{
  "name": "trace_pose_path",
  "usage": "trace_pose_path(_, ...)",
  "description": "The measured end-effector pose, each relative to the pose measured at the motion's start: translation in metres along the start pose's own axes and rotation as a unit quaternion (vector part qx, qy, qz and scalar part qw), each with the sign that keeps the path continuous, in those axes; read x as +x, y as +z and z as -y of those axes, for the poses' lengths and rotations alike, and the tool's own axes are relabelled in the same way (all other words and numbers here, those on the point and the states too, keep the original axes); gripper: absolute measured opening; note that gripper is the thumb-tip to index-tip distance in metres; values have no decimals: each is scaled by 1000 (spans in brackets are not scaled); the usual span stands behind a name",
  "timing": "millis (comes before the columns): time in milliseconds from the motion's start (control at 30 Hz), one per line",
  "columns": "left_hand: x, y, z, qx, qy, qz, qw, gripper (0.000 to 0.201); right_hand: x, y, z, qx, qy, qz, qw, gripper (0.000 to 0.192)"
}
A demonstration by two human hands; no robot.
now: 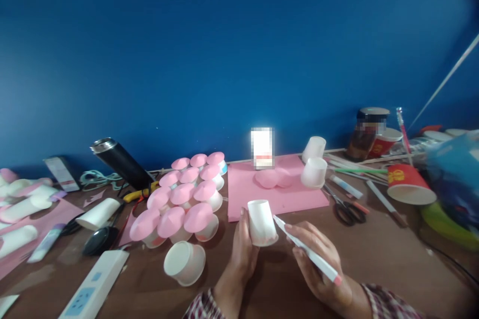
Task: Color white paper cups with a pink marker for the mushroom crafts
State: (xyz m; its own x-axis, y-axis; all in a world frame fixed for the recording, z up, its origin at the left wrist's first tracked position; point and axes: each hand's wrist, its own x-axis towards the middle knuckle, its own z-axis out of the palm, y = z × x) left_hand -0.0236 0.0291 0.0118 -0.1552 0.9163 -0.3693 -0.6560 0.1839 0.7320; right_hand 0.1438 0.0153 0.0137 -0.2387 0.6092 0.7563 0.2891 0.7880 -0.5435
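Note:
My left hand (244, 243) is closed round the left side of a white paper cup (262, 224), held bottom-up just above the table. In my right hand (318, 264) is a white marker pen (312, 255) with a red end, its tip against or very near the cup's right side. Behind the cup lies a pink paper sheet (243, 194) with pink rounded paper cutouts (271, 178) on it. Left of my hands, another white cup (187, 261) rests tilted, and several cups topped with pink paper cones (183, 193) stand in rows.
Two upturned white cups (314, 172) stand at the sheet's right edge. Further right are black-handled scissors (349, 212), a glue stick (346, 187), a red paper cup (406, 179) and a jar (368, 134). A power strip (95, 284) and black flask (123, 164) are left.

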Motion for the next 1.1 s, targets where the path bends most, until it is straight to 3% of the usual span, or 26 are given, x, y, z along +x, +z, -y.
trace_pose_path(67,0,1,0,20,7,-8,1000,29,2,0,3,-8,10,-24,1000,32)
trace_pose_path(233,2,1,4,27,-26,25,999,55,6,1,14,-26,60,-31,997,15)
trace_pose_path(500,5,-1,7,24,-15,16,999,61,6,2,15,-17,38,-25,999,17)
trace_pose_path(1100,2,2,4,10,-26,19,999,51,10,4,17,-15,42,-13,999,16)
